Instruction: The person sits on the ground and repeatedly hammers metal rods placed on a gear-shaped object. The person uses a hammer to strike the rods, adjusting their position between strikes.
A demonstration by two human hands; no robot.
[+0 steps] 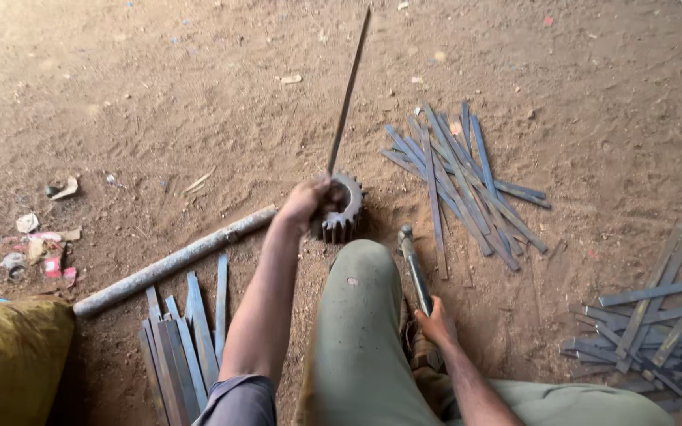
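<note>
While seated on bare dirt, gripping with both hands, seen from the head camera looking down past a bent knee in olive trousers. Left hand [307,201], at centre frame, closing around the lower end of a long thin metal strip [347,95], holding it upright and slanting toward the top edge, its foot resting at a heavy toothed gear wheel [342,207] lying in the dust just beside the hand. Right hand [436,323], lower centre right, wrapping tight round the handle of a hammer [414,264], its head pointing up toward the gear.

Judging the risks: strip possibly slipping off the gear under a blow, hammer possibly glancing onto the nearby fingers or knee, strip end possibly whipping loose, since nothing but one hand is steadying it.

Lying around: loose pile of bluish flat strips [463,181] right of centre, another pile [657,323] at lower right, a neater bundle [187,339] at lower left, a grey pipe [171,264] crossing diagonally left of centre.

Showing no signs. Resting at the lower left corner, a yellow-green sack [9,355]. Scattering along the left edge, crumpled wrappers [41,248], whitish and red; printing too small to tell.
</note>
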